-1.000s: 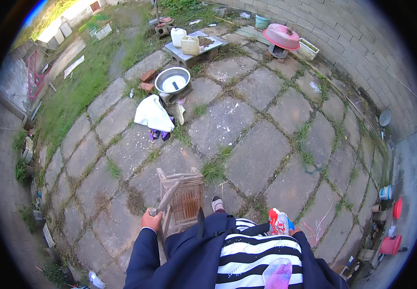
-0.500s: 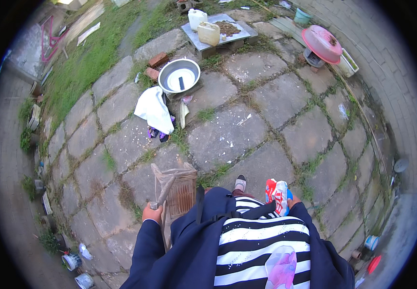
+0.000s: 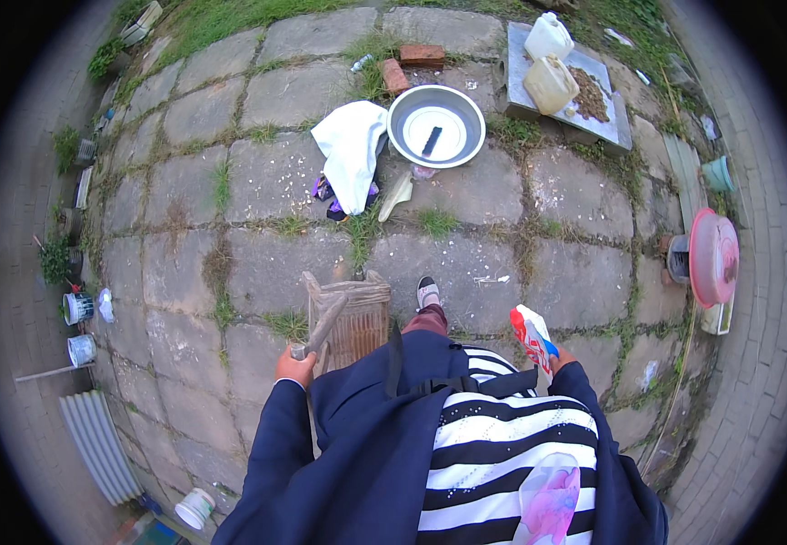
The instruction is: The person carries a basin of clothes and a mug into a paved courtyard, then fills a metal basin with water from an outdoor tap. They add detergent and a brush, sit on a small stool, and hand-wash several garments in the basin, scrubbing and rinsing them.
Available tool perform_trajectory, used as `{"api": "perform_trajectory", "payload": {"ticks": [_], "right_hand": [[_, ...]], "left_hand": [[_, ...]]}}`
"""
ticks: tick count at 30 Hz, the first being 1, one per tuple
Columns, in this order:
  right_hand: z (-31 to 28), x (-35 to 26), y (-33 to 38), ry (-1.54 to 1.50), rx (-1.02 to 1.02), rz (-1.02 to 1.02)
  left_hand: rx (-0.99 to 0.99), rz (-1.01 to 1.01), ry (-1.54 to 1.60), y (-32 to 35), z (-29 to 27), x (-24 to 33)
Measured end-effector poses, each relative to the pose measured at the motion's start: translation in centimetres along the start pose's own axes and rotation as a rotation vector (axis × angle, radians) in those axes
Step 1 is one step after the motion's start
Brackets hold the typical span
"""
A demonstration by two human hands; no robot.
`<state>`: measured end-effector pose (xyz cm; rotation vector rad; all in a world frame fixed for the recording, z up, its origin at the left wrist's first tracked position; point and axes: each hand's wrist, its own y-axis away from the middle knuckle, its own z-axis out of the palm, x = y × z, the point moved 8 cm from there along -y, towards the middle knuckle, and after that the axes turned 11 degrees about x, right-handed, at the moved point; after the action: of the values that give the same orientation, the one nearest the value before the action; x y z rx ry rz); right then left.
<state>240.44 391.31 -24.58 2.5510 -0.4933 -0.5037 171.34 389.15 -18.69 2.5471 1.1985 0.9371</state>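
My left hand (image 3: pixel 295 365) is closed round a worn wooden rail of a small wooden chair (image 3: pixel 357 327) with a ribbed panel. It hangs at my left side, just in front of my leg. In my right hand (image 3: pixel 559 360) is a red, white and blue plastic packet (image 3: pixel 533 336), held out at my right side. Ahead on the paving stands a round metal basin (image 3: pixel 466 150) with a dark narrow object (image 3: pixel 432 140) lying in it. A white cloth (image 3: pixel 353 150) lies left of the basin, over some purple and black fabric (image 3: pixel 335 209).
Red bricks (image 3: pixel 423 56) lie behind the basin. At the far right are a low slab table (image 3: pixel 613 127) with plastic jugs (image 3: pixel 552 84), and an upturned pink basin (image 3: pixel 713 259) on a stand. Grass tufts (image 3: pixel 437 221) grow between paving slabs. Buckets (image 3: pixel 81 350) line the left side.
My view has turned left, so the basin, cloth and table sit further right. One foot has stepped forward. The packet now tilts outward; both hands keep their hold.
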Motion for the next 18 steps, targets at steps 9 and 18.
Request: {"api": "perform_trajectory", "payload": {"ticks": [9, 18], "right_hand": [[-12.4, -7.2, -23.1, 0.063, -0.067, -0.197], [-19.1, -17.2, -43.0, 0.294, -0.237, -0.548]], "left_hand": [[0.118, -0.311, 0.13, 3.8, 7.5, 4.8], [0.345, -0.486, 0.084, 9.1, 11.6, 14.3]]}}
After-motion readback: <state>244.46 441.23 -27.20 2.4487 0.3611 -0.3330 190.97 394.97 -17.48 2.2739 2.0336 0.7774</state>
